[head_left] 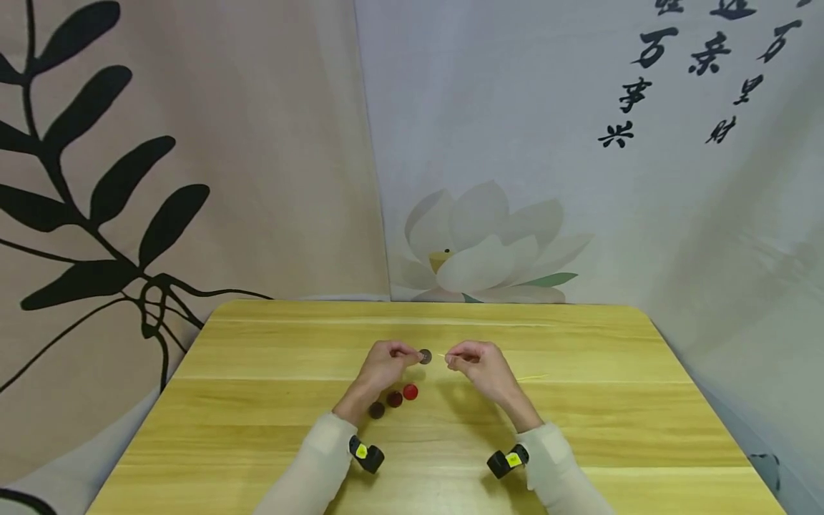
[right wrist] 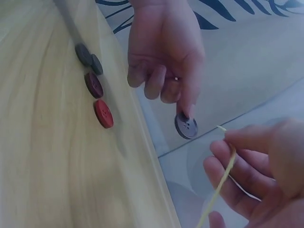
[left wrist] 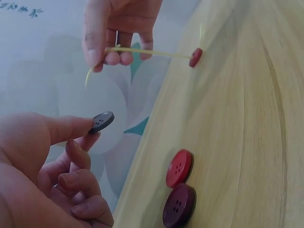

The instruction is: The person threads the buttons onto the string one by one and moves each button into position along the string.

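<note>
My left hand (head_left: 385, 366) pinches a dark grey four-hole button (left wrist: 103, 121) by its edge, holding it up above the table. Facing it, my right hand (head_left: 484, 368) pinches a yellow string (right wrist: 219, 187) close to one end, so a short tip sticks out past the fingertips. That tip points at the grey button with a small gap between them. In the left wrist view the string runs back from the right hand to a small red button (left wrist: 195, 57) near the tabletop, and a piece of string shows beyond it.
On the wooden table (head_left: 579, 429), below the left hand, a bright red button (head_left: 410, 391), a maroon button (head_left: 395, 399) and a dark button (head_left: 376, 410) lie in a slanting row. The right wrist view shows another dark button (right wrist: 97, 64) beside them. A printed curtain hangs behind.
</note>
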Tool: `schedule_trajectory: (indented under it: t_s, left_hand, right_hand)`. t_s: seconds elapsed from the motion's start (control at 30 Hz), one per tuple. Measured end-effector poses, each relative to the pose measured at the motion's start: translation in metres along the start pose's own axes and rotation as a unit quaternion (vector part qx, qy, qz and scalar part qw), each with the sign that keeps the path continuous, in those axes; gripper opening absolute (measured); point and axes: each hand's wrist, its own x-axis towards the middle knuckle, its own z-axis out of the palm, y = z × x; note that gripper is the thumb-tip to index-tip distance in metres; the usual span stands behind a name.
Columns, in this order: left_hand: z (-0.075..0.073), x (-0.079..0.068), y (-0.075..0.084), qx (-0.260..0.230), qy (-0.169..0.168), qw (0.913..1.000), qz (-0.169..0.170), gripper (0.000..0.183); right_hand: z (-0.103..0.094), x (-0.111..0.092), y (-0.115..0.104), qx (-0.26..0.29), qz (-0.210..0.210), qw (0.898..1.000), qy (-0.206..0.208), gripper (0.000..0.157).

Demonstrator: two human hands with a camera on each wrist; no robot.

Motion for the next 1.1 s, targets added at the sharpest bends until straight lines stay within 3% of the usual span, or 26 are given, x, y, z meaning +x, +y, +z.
schedule_trajectory:
  t_s: [0.57,1.1]
  left_hand:
    - [0.0066,-0.0060,0.0050,-0.016,0.000,0.9995,0.027,0.015]
    - [0.0101,-0.0095,0.0055,-0.016,-0.008,0.9996,0.024,0.014]
  right_hand:
    - [0.0081,-0.0032,-0.0073,-0.028,-0.042,0.999,0.014,0.004]
    - [0.0090,-0.0056,-0.0048,-0.045,-0.041,0.998,0.020,0.003]
